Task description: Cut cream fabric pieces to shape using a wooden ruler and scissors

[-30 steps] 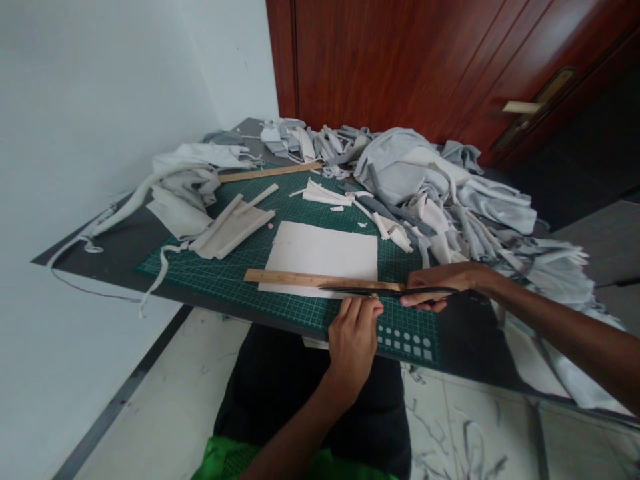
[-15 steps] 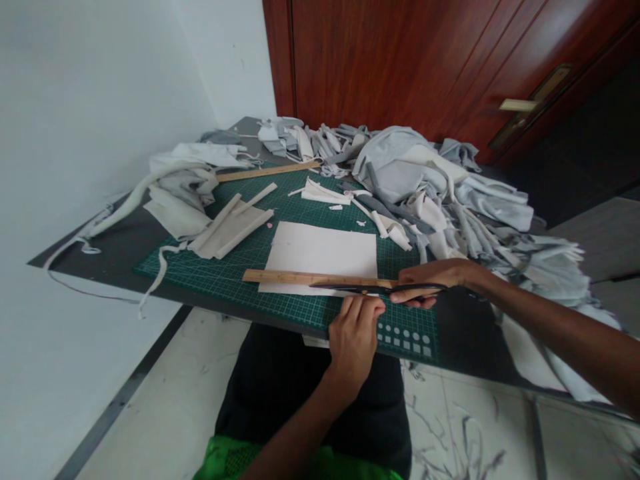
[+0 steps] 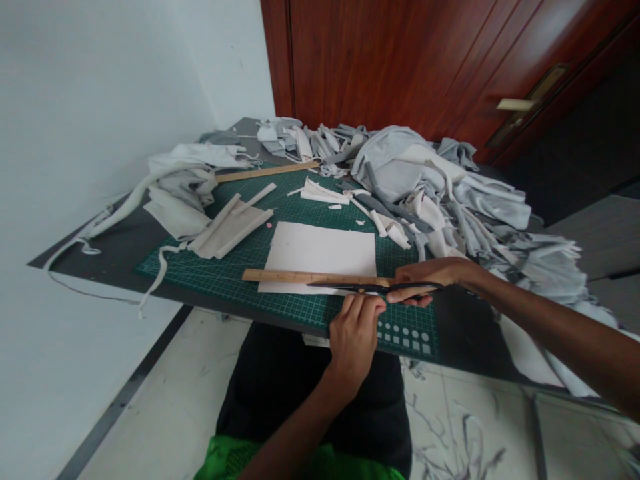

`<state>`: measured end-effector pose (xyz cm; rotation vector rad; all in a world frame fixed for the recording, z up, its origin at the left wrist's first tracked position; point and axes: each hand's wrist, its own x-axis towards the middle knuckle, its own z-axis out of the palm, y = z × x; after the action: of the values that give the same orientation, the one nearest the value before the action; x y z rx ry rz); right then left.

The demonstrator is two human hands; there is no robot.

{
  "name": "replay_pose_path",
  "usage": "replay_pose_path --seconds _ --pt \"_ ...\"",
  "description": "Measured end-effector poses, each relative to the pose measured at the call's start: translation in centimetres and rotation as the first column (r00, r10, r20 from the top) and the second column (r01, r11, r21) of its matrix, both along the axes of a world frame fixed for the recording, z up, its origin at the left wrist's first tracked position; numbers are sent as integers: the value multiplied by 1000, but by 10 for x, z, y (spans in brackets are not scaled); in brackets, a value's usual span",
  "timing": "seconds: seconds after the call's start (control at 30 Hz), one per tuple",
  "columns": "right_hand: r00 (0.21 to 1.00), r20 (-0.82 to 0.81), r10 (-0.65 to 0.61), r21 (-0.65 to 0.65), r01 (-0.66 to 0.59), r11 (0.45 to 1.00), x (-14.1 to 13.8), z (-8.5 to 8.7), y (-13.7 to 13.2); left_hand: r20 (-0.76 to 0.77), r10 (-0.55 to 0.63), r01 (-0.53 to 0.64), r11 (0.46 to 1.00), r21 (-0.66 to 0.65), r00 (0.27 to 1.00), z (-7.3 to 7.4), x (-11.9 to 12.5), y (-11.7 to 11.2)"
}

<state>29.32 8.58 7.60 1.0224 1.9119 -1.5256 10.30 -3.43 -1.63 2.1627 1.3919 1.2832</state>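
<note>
A white rectangular piece of cloth (image 3: pixel 320 248) lies flat on the green cutting mat (image 3: pixel 295 312). Across its near part lies a wooden ruler (image 3: pixel 280 276). My right hand (image 3: pixel 417 280) is closed around a pair of black scissors (image 3: pixel 345 287), whose blades point left over the cloth, along the ruler's near side; it also lies over the ruler's right end. Beside the cloth's near right corner, just below the scissors, my left hand (image 3: pixel 354 330) is closed with its fingers curled. Whatever is between those fingers is hidden.
Grey and white fabric scraps (image 3: pixel 400 167) heap along the back and right of the dark table (image 3: pixel 95 263). Folded cloth pieces (image 3: pixel 233 230) lie at left, near a second wooden ruler (image 3: pixel 270 171). A wooden door (image 3: pixel 390 60) stands behind; thin scraps litter the floor.
The scissors and my right hand have shifted very slightly left along the ruler. My left hand, the cloth and the ruler look nearly the same.
</note>
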Motion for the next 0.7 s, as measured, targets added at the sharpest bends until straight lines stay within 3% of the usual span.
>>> replay_pose_path --seconds 0.4,0.7 --pt "1000 -11 20 20 -20 1000 2 -3 7 30 -9 8 999 35 1000 0 -1 1" --pt "999 3 -40 -28 41 999 -1 3 16 60 -24 23 1000 21 998 1 -2 -1"
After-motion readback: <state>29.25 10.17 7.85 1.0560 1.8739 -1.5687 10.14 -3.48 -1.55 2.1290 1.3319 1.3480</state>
